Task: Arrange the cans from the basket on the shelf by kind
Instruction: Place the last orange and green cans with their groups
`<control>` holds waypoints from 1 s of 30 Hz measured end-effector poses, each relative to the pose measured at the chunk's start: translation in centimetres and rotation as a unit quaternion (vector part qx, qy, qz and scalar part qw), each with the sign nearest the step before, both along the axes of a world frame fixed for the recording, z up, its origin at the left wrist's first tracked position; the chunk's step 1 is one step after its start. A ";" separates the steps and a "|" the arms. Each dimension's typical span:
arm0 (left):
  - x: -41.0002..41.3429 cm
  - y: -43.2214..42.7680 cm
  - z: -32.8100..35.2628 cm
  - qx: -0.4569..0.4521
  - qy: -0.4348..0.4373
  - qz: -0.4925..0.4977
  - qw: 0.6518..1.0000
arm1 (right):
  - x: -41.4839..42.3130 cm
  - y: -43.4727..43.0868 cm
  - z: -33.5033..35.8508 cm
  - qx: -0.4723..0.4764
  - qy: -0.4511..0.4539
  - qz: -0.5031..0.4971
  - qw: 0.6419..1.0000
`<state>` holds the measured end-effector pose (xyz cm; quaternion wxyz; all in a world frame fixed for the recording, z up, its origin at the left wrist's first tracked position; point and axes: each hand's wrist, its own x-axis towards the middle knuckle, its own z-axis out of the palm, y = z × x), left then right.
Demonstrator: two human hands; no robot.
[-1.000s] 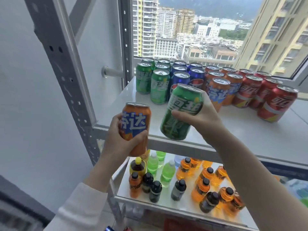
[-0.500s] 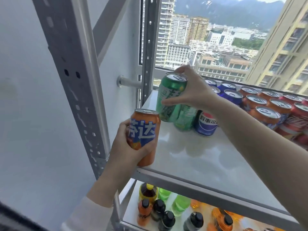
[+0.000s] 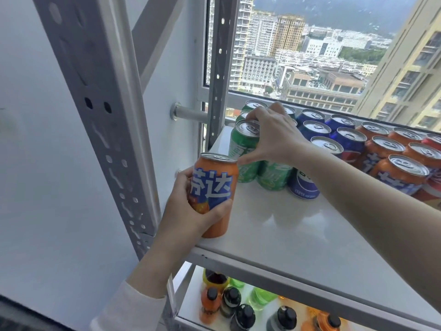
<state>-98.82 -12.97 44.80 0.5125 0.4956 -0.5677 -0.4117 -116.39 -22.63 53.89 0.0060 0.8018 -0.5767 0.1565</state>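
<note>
grey perforated upright (image 3: 95,103) of the rack fills the left of the view; window (image 3: 310,56) behind the rack looks onto city blocks

top shelf (image 3: 298,235): white board, front half bare, cans standing upright along the back and right, grouped by colour. from left to right: green cans (image 3: 274,175), blue cans (image 3: 350,139), orange cans (image 3: 401,170), red cans (image 3: 433,142) at the right edge, partly cut off

lower shelf (image 3: 192,295): seen under the front rail, carrying capped bottles (image 3: 230,299) of orange, green and dark drink

right hand (image 3: 274,137): reaches over the green group from the right. grip pinching the green can (image 3: 242,149), fingers curled on its top rim, thumb on its side. that can stands upright at the front left of the green group, just beside its neighbours, base hidden behind the other can

left hand (image 3: 188,211): sleeve white at the wrist. grip wrapped round the orange can (image 3: 212,194), thumb across the front, fingers behind. can upright at the front left corner of the top shelf; whether its base touches the board cannot be told
</note>
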 end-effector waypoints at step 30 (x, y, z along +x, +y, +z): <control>-3.0 0.5 0.7 -0.019 -0.018 -0.078 0.997 | -3.4 5.8 3.4 -0.042 -0.138 -0.017 0.989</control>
